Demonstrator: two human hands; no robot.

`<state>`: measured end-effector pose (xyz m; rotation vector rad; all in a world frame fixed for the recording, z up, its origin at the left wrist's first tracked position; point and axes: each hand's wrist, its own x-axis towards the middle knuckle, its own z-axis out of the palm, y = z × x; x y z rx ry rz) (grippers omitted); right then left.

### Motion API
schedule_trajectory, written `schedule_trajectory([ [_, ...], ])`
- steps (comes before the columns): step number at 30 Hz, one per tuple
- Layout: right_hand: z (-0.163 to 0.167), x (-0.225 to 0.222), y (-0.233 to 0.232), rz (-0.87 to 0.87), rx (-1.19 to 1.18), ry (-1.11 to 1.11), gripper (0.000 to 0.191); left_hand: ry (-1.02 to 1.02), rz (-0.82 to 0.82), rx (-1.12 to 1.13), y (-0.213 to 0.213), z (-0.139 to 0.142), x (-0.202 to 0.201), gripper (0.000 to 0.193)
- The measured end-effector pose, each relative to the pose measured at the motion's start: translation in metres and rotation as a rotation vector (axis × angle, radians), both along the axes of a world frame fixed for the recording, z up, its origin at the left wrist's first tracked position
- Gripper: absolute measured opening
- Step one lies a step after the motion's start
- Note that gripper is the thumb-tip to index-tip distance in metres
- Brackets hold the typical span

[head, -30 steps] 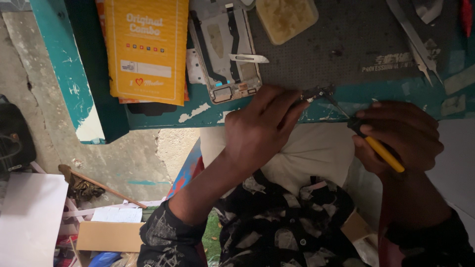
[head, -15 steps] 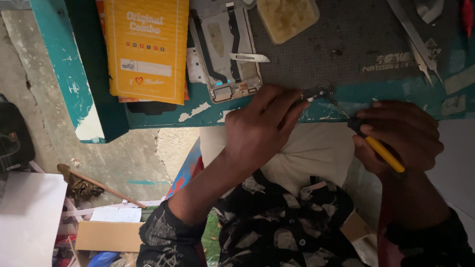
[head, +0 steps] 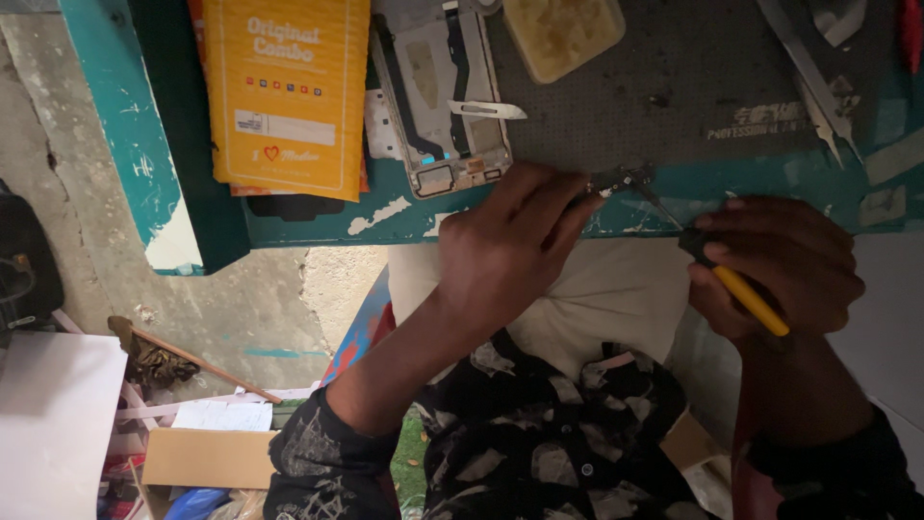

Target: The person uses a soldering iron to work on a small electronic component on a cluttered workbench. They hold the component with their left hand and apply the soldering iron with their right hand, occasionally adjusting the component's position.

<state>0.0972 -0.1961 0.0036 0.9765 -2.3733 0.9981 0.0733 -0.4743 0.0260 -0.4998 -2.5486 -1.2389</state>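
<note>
My left hand (head: pixel 515 252) pinches a small dark metal part (head: pixel 616 179) at the front edge of the teal workbench (head: pixel 318 217). In my right hand (head: pixel 775 262) is a yellow-handled screwdriver (head: pixel 741 292); its thin shaft slants up to the left, and the tip meets the small part. An opened phone frame (head: pixel 438 87) with a ribbon cable lies on the bench just beyond my left hand. The part itself is tiny and partly hidden by my fingertips.
An orange flat package (head: pixel 289 91) lies left of the phone frame. A yellow sponge tray (head: pixel 561 32) and metal tweezers (head: pixel 807 79) rest on the dark mat (head: pixel 703 77). Below the bench are a cardboard box (head: pixel 207 457), papers and a small brush (head: pixel 168 358) on the floor.
</note>
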Motion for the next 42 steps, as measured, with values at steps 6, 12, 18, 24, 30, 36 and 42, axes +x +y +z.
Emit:
schedule_trajectory([
  [6, 0.0, -0.001, 0.005, 0.034, 0.044, -0.016, 0.021, -0.009, -0.009, 0.0, 0.001, -0.002, 0.0, 0.02],
  [12, 0.0, 0.0, -0.001, -0.009, 0.014, -0.037, 0.02, -0.004, 0.001, -0.004, -0.002, 0.0, 0.0, 0.019],
  [18, 0.006, -0.004, -0.008, 0.01, 0.049, -0.057, 0.024, -0.001, 0.004, 0.012, -0.01, 0.0, -0.005, 0.019],
  [24, 0.008, -0.013, -0.014, -0.002, 0.058, -0.089, 0.022, -0.008, 0.012, 0.01, -0.016, 0.0, -0.012, 0.019],
  [30, 0.012, -0.015, -0.021, -0.015, 0.047, -0.067, 0.023, -0.012, 0.01, 0.003, -0.019, 0.001, -0.017, 0.019],
  [36, 0.01, -0.018, -0.018, 0.029, 0.064, -0.054, 0.023, -0.017, 0.014, -0.004, -0.02, 0.002, -0.016, 0.02],
  [42, 0.008, -0.012, -0.018, -0.031, 0.046, -0.062, 0.025, -0.011, 0.007, -0.002, -0.018, 0.001, -0.015, 0.021],
])
